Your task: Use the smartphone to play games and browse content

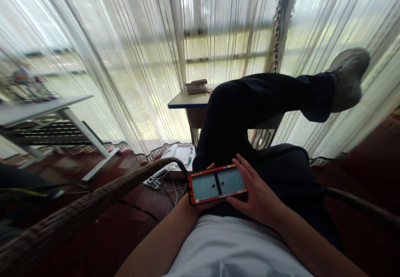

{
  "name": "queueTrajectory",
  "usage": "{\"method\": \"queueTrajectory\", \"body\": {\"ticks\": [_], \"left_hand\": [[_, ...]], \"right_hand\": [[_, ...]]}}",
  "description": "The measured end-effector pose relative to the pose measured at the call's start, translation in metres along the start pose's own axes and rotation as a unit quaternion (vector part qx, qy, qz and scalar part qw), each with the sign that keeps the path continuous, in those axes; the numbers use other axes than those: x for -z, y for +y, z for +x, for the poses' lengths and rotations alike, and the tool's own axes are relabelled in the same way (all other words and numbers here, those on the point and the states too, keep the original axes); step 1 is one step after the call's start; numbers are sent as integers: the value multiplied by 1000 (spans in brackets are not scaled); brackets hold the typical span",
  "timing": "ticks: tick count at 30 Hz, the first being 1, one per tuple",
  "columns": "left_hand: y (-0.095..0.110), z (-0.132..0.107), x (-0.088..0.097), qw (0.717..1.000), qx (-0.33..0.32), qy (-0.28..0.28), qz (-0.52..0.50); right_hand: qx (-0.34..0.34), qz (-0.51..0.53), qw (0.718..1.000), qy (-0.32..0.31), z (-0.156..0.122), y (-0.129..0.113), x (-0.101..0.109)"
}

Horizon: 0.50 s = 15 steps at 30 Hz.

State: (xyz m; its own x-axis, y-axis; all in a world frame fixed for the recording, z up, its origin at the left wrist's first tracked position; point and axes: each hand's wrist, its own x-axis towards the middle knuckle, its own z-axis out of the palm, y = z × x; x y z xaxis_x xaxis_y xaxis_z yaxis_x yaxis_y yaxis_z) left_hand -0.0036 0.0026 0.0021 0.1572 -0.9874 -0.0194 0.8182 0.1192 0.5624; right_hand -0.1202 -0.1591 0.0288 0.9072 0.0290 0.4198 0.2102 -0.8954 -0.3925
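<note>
A smartphone [203, 187] lies sideways above my lap, its lit screen facing up. The picture on it has a red border and two teal panels split by a dark bar. My left hand [203, 207] is under the phone's left part and supports it, mostly hidden behind it. At the right end, my right hand [258, 191] grips the phone, with the fingers along the far edge and the thumb by the near edge.
My crossed leg [237, 102] extends up to the right, ending in a grey shoe [350, 79]. Wooden armrests [93, 193] flank me. A small table [184, 99] bears a box [195, 88]. Cables [170, 183] and a white tray-like object [184, 154] lie on the floor. Sheer curtains [140, 60] hang ahead.
</note>
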Motion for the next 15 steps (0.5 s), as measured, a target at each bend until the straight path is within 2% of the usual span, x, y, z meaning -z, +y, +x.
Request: {"method": "queueTrajectory", "body": {"ticks": [6, 11, 15], "left_hand": [[-4, 3, 1, 999, -15, -27, -23], [-3, 4, 4, 999, 8, 3, -36], [-3, 2, 7, 999, -1, 15, -30]], "right_hand": [[1, 109, 994, 26, 0, -3, 6], [-24, 100, 994, 37, 2, -7, -2], [-46, 66, 996, 50, 6, -10, -9]]}}
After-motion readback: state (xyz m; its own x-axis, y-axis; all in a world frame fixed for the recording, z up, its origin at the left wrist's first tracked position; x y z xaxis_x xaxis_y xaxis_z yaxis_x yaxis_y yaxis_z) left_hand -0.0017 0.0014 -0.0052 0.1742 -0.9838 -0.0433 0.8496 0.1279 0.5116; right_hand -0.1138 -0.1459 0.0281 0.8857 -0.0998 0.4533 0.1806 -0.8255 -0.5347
